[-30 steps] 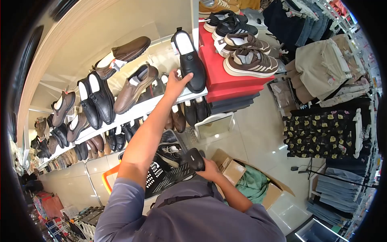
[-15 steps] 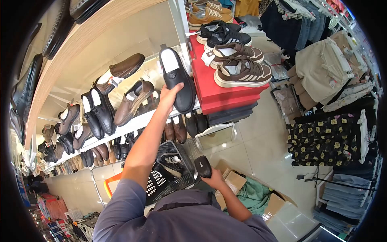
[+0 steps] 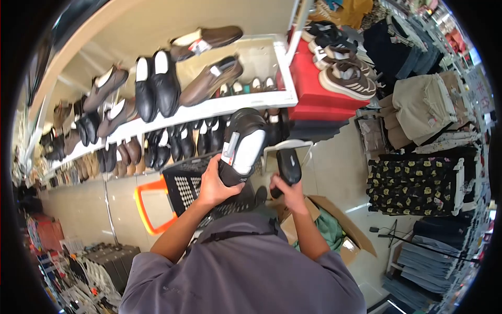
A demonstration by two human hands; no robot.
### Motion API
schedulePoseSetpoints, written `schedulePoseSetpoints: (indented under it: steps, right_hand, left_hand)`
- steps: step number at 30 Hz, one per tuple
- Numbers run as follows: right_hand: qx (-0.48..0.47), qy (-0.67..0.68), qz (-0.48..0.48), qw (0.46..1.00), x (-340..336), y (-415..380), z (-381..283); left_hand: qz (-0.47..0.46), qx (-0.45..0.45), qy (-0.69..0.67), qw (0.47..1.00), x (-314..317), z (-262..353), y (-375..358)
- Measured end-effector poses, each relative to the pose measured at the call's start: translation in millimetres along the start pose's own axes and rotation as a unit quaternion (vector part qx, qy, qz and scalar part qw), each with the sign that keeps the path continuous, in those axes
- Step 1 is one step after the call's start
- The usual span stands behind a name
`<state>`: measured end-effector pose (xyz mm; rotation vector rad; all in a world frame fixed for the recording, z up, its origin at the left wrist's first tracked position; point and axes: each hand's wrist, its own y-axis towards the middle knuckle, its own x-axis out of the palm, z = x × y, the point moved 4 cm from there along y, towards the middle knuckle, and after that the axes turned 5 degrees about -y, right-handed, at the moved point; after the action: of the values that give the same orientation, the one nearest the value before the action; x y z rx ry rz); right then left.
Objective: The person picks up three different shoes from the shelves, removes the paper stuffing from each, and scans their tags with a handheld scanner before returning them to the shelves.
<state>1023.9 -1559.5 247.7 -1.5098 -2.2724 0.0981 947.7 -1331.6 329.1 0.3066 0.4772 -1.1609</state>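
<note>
In front of my chest, my left hand point(image 3: 212, 184) grips a black slip-on shoe point(image 3: 246, 125) by its heel end. The toe points away from me and the white lining faces up. A white and red tag point(image 3: 228, 152) hangs at its side, above my fingers. To the right, my right hand point(image 3: 288, 191) is closed round the handle of a black barcode scanner point(image 3: 289, 166). The scanner's rounded head points away from me, beside the shoe and apart from it. Motion slightly blurs that hand.
A white shelf point(image 3: 209, 108) with brown and black shoes runs across the left. Red boxes point(image 3: 321, 89) carry sneakers point(image 3: 348, 78). Below are a black basket with an orange handle point(image 3: 144, 206) and an open cardboard box point(image 3: 345, 225). Clothes racks point(image 3: 415, 186) line the right.
My left hand has brought the shoe from the shelf's end down and closer, turning it so the tag shows. My right hand has raised the scanner up and to the right.
</note>
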Motion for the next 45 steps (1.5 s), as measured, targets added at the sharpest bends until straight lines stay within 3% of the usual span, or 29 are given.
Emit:
schedulePoseSetpoints:
  steps: [1,3,6,10,14,16,17,20,21,22,24,26,28,30,32,35,45]
  right_hand:
    - [0.009,-0.009,-0.003,1.000,19.7,-3.6,-4.8]
    - [-0.040,0.111,-0.064,0.991,62.4,-11.7,-13.3]
    - [-0.077,0.178,-0.084,0.977,101.2,-32.5,8.4]
    - [-0.064,0.142,-0.147,0.977,135.2,-57.7,18.3]
    - [-0.012,0.137,-0.125,0.983,152.7,-80.1,27.9]
    - [-0.013,0.157,-0.120,0.980,151.0,-85.4,43.2]
    - [-0.005,0.169,-0.130,0.977,150.7,-87.1,49.3]
    - [0.012,0.183,-0.138,0.973,166.0,-92.0,54.2]
    - [-0.009,0.164,-0.131,0.978,180.0,-95.5,44.7]
    - [-0.021,0.145,-0.149,0.978,193.0,-92.9,39.7]
    - [-0.057,0.092,-0.146,0.983,220.4,-95.1,24.4]
    - [-0.067,0.081,-0.170,0.980,236.0,-93.5,16.1]
    - [-0.095,0.045,-0.186,0.977,251.0,-94.5,7.2]
    - [-0.099,0.034,-0.186,0.977,261.8,-96.9,2.6]
    - [-0.116,0.006,-0.186,0.976,271.9,-96.7,-5.7]
    - [-0.113,-0.042,-0.200,0.972,277.0,-89.8,-11.2]
    - [-0.164,-0.129,-0.159,0.965,276.2,-103.0,-29.6]
  left_hand:
    - [-0.011,0.004,-0.005,1.000,-7.7,-5.5,-17.0]
    - [-0.032,0.017,-0.034,0.999,-25.4,-5.0,-44.7]
    - [-0.002,0.060,-0.055,0.997,-50.7,-7.8,-80.4]
    - [-0.028,0.034,-0.058,0.997,-88.2,-14.9,-119.8]
    - [-0.047,0.067,-0.092,0.992,-111.9,-40.0,-149.2]
    - [-0.144,0.093,-0.224,0.959,-121.1,-60.3,-155.5]
    - [-0.208,-0.017,-0.422,0.882,-118.4,-75.6,-156.1]
    - [-0.218,-0.045,-0.545,0.808,-100.3,-146.3,-142.3]
    - [-0.195,-0.052,-0.556,0.806,-98.8,-149.0,-137.9]
    - [-0.194,-0.049,-0.557,0.806,-101.1,-133.7,-138.6]
    - [-0.168,-0.115,-0.726,0.657,-106.8,-107.3,-140.9]
    - [-0.170,-0.134,-0.724,0.655,-111.8,-107.0,-143.6]
    - [-0.163,-0.120,-0.781,0.591,-123.0,-98.1,-144.9]
    - [-0.157,-0.130,-0.786,0.584,-128.1,-100.8,-145.9]
    - [-0.225,-0.109,-0.798,0.549,-127.3,-104.7,-145.1]
    - [-0.243,-0.081,-0.798,0.546,-129.9,-98.0,-141.4]
    - [-0.192,-0.042,-0.811,0.550,-141.8,-79.7,-145.0]
